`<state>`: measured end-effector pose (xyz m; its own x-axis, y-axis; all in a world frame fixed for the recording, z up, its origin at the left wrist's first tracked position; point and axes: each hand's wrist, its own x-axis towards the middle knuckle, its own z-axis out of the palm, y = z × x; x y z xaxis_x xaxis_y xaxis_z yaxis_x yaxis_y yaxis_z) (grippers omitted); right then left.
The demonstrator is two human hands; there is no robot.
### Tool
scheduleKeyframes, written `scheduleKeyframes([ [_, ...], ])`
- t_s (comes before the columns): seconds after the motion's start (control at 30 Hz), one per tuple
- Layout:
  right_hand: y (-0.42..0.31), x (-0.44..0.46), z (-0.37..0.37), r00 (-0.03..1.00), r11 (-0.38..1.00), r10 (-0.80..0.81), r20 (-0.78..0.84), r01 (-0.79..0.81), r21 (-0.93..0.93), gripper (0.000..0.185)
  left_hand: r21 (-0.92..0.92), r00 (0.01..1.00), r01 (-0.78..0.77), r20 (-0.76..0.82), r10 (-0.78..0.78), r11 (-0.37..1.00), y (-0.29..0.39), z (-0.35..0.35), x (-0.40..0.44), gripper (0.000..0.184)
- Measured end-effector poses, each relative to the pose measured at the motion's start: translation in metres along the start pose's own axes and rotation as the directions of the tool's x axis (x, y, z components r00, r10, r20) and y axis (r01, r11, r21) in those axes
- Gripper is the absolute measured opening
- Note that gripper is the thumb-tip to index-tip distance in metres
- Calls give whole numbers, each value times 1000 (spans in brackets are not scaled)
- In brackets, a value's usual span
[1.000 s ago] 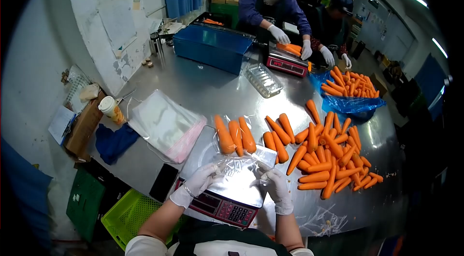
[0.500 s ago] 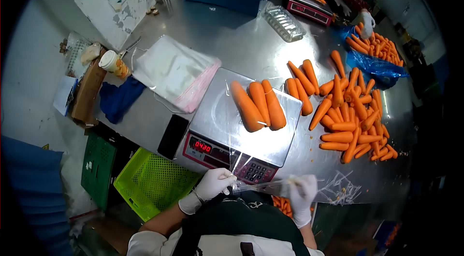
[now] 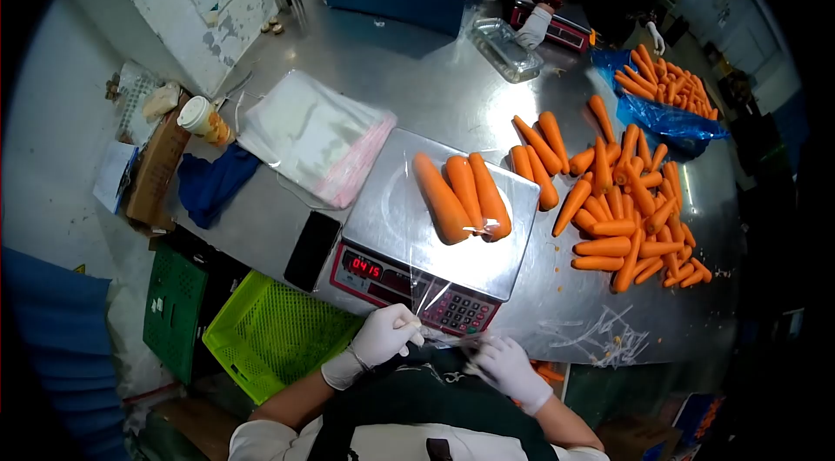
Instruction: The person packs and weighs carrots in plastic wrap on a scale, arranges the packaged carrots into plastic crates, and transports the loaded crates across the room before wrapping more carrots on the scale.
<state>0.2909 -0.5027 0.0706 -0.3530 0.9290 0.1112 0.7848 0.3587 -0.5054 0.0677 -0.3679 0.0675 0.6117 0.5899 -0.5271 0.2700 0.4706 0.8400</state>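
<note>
Three carrots (image 3: 459, 198) lie side by side inside a clear plastic bag (image 3: 416, 274), on the metal plate of a digital scale (image 3: 383, 235) whose red display reads 0415. The bag's end hangs over the scale's front edge towards me. My left hand (image 3: 376, 344), in a white glove, pinches the left corner of that end. My right hand (image 3: 509, 372), also gloved, is at the bag's right corner with fingers closed on it; its fingertips are slightly blurred.
Loose carrots (image 3: 631, 209) are heaped right of the scale. Clear plastic strips (image 3: 609, 339) lie nearer me. A stack of bags (image 3: 313, 135), a black phone (image 3: 313, 250) and a paper cup (image 3: 204, 120) are leftward, a green crate (image 3: 274, 330) below. Co-workers' gloved hands (image 3: 534, 28) work across the table.
My right hand has moved left and down, back to the bag's end; the strip stretched towards it no longer shows. The display went from 0430 to 0415. A co-worker's hand now touches the clear tray.
</note>
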Motion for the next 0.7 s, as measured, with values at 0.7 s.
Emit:
scheduleKeyframes([
  [0.7,89,2,-68,926,914,129,-355,-250,-320,41,968,394,-252,102,913,0,63,-109,15,45],
])
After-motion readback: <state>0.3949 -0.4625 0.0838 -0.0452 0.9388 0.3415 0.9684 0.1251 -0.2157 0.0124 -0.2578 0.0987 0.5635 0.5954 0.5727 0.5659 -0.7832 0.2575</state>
